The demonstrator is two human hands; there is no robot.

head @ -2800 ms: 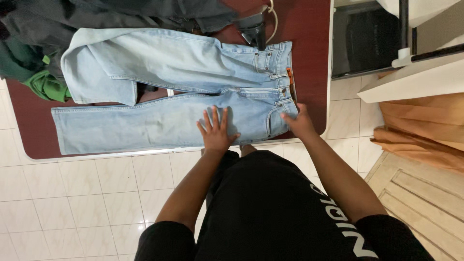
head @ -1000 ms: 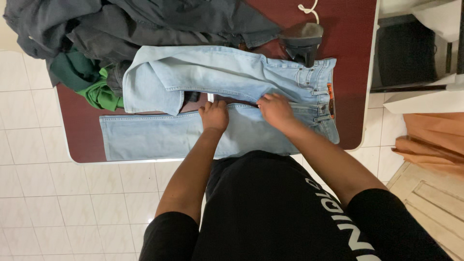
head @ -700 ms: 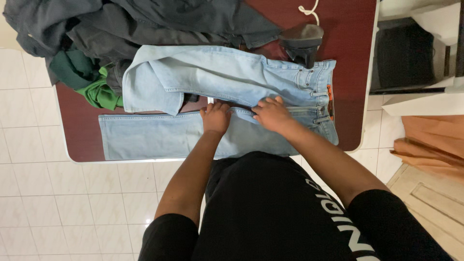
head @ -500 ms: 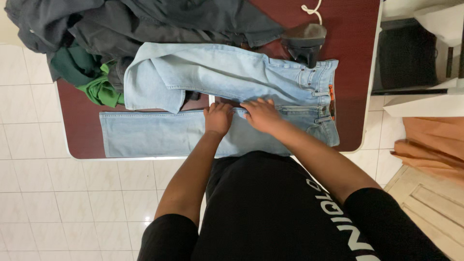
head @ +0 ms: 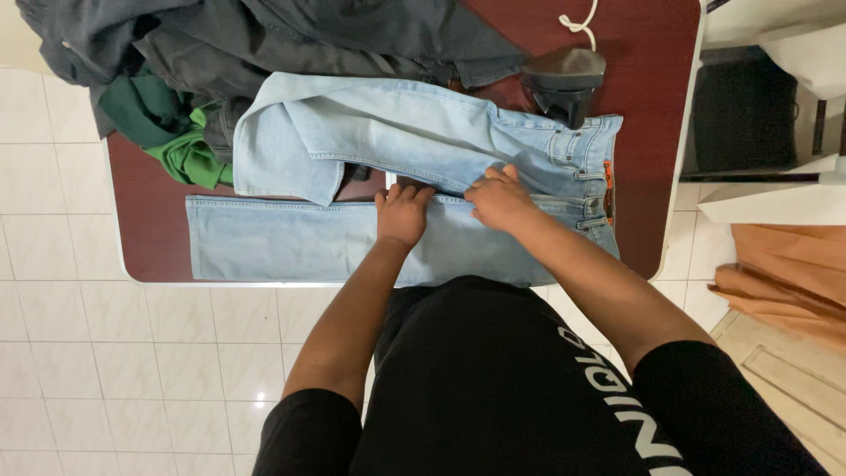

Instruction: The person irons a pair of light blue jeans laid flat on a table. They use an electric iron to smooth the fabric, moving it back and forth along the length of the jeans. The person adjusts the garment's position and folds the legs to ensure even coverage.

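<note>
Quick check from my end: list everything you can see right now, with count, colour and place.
jeans: one pair, light blue, laid flat across the table, waistband to the right, far leg folded back on itself.
table: one, dark red-brown top with a pale edge.
dark garments: a heap, grey, at the far left of the table.
green garment: one, green, under the heap at the left.
iron: one, dark, past the waistband, with a white cord.
floor tiles: white, below the table.
left hand: flat on the jeans near the crotch seam.
right hand: fingers curled on the jeans, beside the left.
</note>
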